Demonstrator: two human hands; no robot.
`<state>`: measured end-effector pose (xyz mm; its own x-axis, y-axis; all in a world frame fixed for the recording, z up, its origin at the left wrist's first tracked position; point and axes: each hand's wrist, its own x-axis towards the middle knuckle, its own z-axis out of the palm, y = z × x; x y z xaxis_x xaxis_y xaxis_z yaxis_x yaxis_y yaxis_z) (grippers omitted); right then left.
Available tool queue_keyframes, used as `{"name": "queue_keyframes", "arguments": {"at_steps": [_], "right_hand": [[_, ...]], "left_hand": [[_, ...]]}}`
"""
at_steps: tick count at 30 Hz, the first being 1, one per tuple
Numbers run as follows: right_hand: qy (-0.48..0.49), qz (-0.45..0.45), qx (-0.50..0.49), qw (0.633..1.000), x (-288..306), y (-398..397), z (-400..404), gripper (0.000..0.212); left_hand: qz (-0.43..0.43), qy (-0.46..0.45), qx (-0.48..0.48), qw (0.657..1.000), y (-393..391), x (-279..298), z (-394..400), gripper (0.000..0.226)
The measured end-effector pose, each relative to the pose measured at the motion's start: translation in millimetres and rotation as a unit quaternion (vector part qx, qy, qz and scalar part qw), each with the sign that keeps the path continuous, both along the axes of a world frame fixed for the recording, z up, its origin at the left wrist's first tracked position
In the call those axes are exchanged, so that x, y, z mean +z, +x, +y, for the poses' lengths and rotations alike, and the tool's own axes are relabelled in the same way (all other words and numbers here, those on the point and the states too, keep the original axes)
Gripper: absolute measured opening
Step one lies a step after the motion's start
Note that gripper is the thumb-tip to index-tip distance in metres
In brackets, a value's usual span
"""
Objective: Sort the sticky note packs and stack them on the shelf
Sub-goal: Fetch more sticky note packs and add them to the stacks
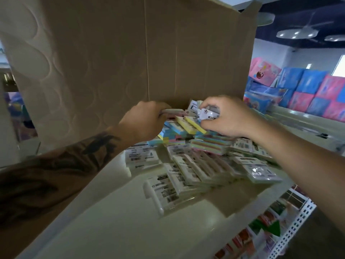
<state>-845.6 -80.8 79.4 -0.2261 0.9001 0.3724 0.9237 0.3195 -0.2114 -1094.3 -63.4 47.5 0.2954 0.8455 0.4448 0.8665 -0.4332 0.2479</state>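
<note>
Pinching pale wrapped sticky-note packs, left hand [144, 121] at nine o'clock, right hand [226, 116] at three; square edges before stacking.

Little can be read. On the wrapped pack [209, 114] pinched in the right hand [226, 116], just right of the frame's centre, a dark label strip shows the white letters "STIC", the rest hidden by the fingers [207, 126]. On a white pack [164, 189] lying low in the middle of the frame on the shelf [112, 221], a dark strip carries a word seen upside down that looks like "NOTE". The other white packs [257, 169] across the centre and right bear barcodes and small printed lines, all too blurred to make out.
</note>
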Motion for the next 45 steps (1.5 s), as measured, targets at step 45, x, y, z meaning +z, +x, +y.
{"name": "queue_keyframes", "arguments": {"at_steps": [45], "right_hand": [[-0.081, -0.011, 0.377, 0.922, -75.6, -516.7, -321.6, 0.044]], "left_hand": [[0.020, -0.028, 0.242, 0.970, -480.7, -41.8, -501.0, 0.032]]}}
